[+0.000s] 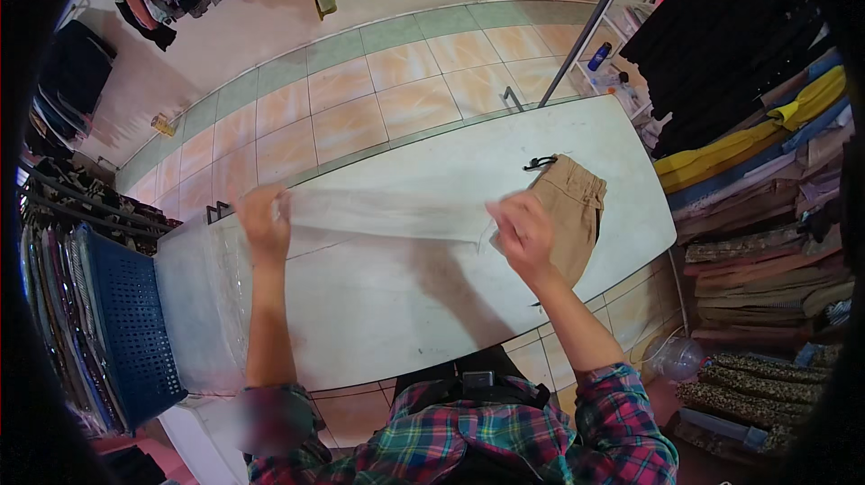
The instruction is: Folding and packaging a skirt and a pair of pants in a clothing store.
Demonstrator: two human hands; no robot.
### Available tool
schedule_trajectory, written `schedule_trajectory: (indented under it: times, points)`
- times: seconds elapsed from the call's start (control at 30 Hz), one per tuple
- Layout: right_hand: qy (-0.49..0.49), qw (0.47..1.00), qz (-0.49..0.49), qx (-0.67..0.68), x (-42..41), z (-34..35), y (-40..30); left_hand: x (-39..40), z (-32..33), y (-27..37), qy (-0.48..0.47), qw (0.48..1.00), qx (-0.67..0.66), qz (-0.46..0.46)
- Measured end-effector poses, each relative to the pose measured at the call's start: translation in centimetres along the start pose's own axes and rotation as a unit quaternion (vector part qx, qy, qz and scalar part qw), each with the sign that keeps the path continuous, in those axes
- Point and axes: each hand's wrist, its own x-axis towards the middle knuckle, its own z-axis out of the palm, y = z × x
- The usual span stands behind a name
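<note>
A clear plastic bag [385, 215], blurred by motion, is stretched between my two hands above a white table [378, 316]. My left hand [263, 218] grips its left end with the fingers closed. At the opposite end, my right hand [524, 225] pinches the plastic, beside a folded tan garment with an elastic waistband [567, 215]. The garment lies on the table's right part, with a black cord or strap at its upper corner. The plastic casts no clear outline, so its exact shape cannot be told.
Clear plastic sheets or bags [196, 302] lie at the table's left end, beside a blue perforated basket [128, 323]. Folded clothes [763, 269] are stacked on the right. A slanted metal pole [588, 26] rises by the table's far edge, near a shelf with a blue bottle [599, 56].
</note>
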Motion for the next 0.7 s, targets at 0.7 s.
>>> schedule_trajectory:
  times: [0.7]
  points:
    - [-0.44, 0.883, -0.125, -0.102, -16.7, 1.9, 2.2, -14.2, -1.3, 13.7, -0.323, 0.928, -0.042, -0.178]
